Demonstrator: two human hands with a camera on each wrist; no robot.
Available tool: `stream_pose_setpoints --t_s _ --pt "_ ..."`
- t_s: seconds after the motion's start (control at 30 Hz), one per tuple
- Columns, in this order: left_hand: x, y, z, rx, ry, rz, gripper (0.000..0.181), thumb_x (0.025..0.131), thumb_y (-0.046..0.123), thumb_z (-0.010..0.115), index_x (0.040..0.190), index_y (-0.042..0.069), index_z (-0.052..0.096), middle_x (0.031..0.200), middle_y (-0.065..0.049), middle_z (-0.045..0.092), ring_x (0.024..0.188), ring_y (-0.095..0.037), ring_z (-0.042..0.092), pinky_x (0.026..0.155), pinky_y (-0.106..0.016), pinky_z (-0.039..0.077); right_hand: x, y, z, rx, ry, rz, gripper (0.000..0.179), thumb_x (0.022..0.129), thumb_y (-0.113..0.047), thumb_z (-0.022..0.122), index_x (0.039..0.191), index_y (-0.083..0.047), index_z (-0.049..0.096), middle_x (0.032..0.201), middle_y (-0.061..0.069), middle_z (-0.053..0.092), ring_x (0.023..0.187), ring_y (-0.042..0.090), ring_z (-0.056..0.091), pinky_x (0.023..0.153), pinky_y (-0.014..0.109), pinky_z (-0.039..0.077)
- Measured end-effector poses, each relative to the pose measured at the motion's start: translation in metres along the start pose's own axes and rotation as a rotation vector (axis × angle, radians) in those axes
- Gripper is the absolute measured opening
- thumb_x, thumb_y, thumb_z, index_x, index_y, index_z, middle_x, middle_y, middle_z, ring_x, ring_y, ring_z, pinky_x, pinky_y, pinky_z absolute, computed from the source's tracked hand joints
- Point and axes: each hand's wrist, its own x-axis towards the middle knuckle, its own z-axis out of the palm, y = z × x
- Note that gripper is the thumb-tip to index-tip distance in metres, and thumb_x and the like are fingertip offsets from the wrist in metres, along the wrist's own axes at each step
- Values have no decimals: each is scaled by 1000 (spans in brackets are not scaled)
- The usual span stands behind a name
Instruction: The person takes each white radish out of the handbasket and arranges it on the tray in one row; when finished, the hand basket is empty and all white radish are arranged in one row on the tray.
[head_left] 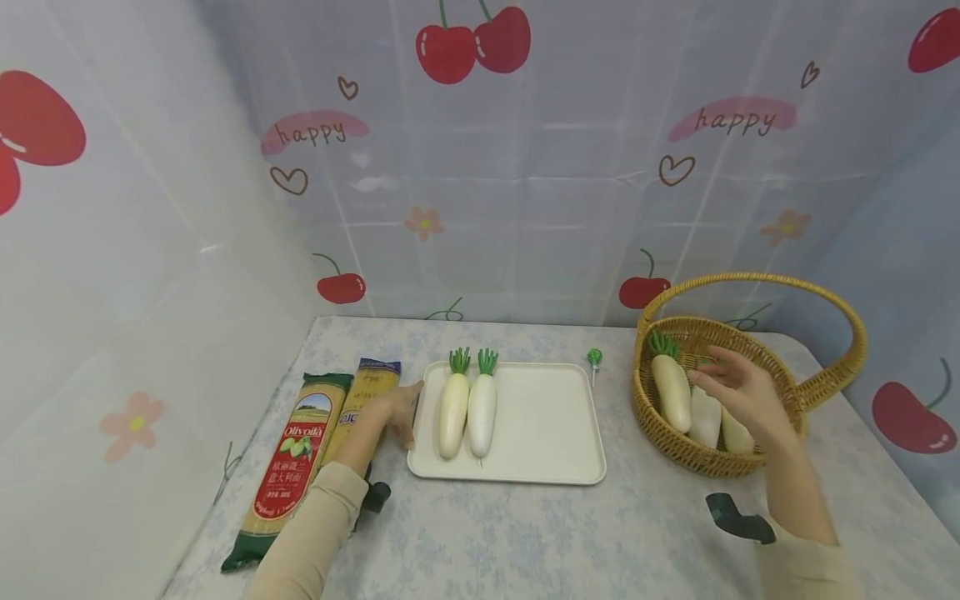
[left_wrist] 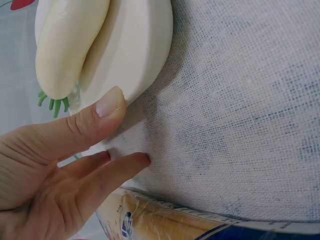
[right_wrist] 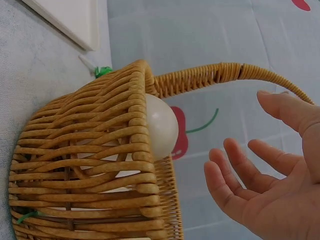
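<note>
An Olivoilà spaghetti packet (head_left: 296,458) lies beside another pasta packet (head_left: 369,385). The left hand (head_left: 397,410), thumb and fingers parted, is at the left edge of a tray (head_left: 543,425) bearing two white radishes (head_left: 453,417). Next comes a green lollipop (head_left: 594,358), then a wicker basket (head_left: 675,450) holding more radishes (head_left: 671,392), the right hand (head_left: 738,392) above it, fingers spread.

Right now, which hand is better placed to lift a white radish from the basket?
Probably the right hand: it hovers over the basket, empty, near a white radish; the left hand is away beside the tray.
</note>
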Motion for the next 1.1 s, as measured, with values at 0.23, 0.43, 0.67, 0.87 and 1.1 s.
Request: stream_pose_setpoints --t_s 0.23,0.43,0.67,0.87,1.1 --pt "0 -1 1 -3 3 2 113 62 -1 85 152 7 15 147 -26 31 69 -19 56 60 -28 51 9 3 8 37 -25 74 70 96 -31 54 146 6 22 130 36 43 114 49 45 86 55 43" --pt "0 1 1 -1 0 -6 113 62 -2 84 152 7 15 147 -25 31 68 -18 56 61 -29 52 14 6 16 52 -91 149 79 95 -39 53 148 5 15 136 36 36 121 52 37 92 62 38" --pt "-1 3 0 -7 -5 -19 112 64 -3 83 152 8 14 147 -25 31 67 -18 55 63 -29 52 20 8 24 18 -163 157 80 94 -37 55 147 8 15 139 39 29 125 53 30 93 61 38" --pt "-1 2 0 5 -1 -8 111 65 -2 83 152 8 14 147 -26 30 68 -18 54 60 -28 50 22 9 30 8 -204 208 84 94 -39 55 148 8 10 140 42 22 125 56 26 93 66 33" --pt "1 2 0 4 -1 -7 112 64 -2 83 152 8 14 148 -25 30 68 -18 55 60 -28 50 25 9 30 -42 -244 281 88 93 -42 54 147 9 6 139 44 20 124 57 26 92 68 32"
